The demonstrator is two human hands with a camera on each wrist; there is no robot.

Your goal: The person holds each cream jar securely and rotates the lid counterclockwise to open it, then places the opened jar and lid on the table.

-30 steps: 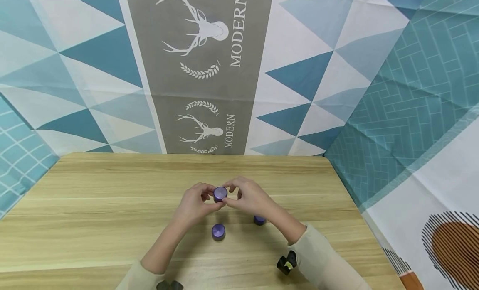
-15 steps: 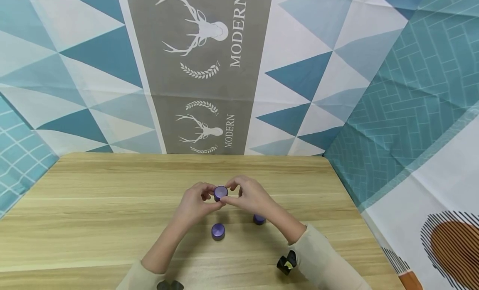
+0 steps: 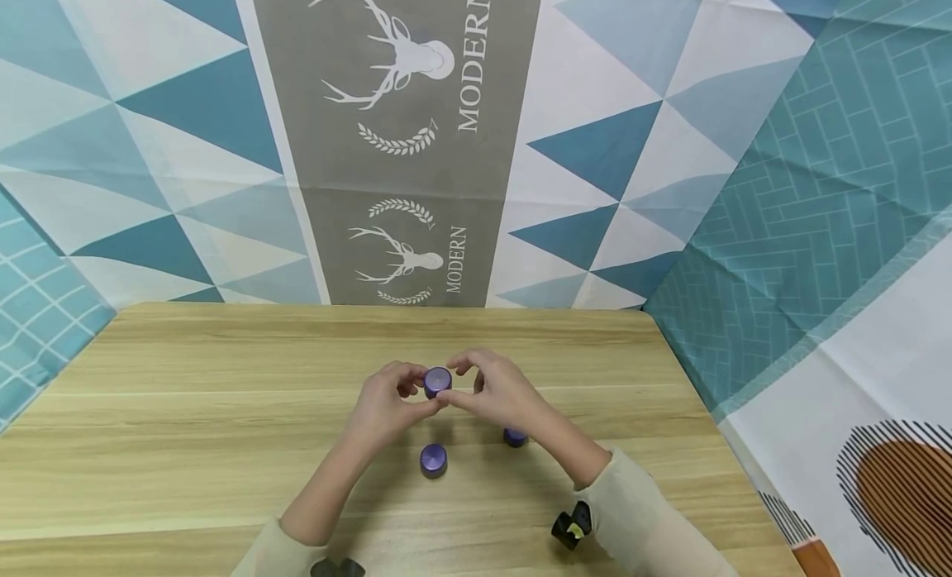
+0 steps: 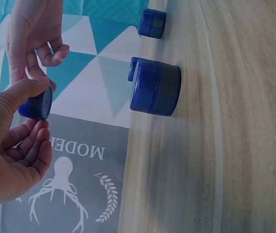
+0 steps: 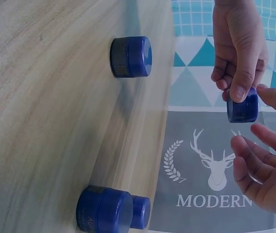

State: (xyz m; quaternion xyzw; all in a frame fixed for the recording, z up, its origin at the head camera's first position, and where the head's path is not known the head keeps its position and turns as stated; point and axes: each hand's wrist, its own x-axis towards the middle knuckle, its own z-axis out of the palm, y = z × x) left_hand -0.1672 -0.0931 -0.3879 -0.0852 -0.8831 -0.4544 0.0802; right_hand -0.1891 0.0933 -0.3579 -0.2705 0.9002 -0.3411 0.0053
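Note:
A small purple jar (image 3: 438, 383) with a round, flat top is held up over the table; it looks blue in the wrist views. My left hand (image 3: 385, 406) pinches it between thumb and fingers. From the other side, my right hand (image 3: 494, 388) touches its near edge with the thumb. The right wrist view shows my right fingers (image 5: 268, 138) spread just off the jar (image 5: 243, 108), with a small gap. Below stands a matching jar (image 3: 434, 460) on the wood, upright. Another jar (image 3: 515, 437) is partly hidden by my right forearm.
A smaller blue piece (image 5: 140, 212) shows behind the nearer jar (image 5: 106, 209) in the right wrist view, its kind unclear. The wooden table (image 3: 223, 445) reaches back to a patterned cloth (image 3: 402, 164). Black wrist devices (image 3: 571, 525) sit by the sleeves.
The right index fingertip has come slightly away from the held jar. The jar has shifted only a little, and the left hand keeps its pinch. The jars on the table have not moved.

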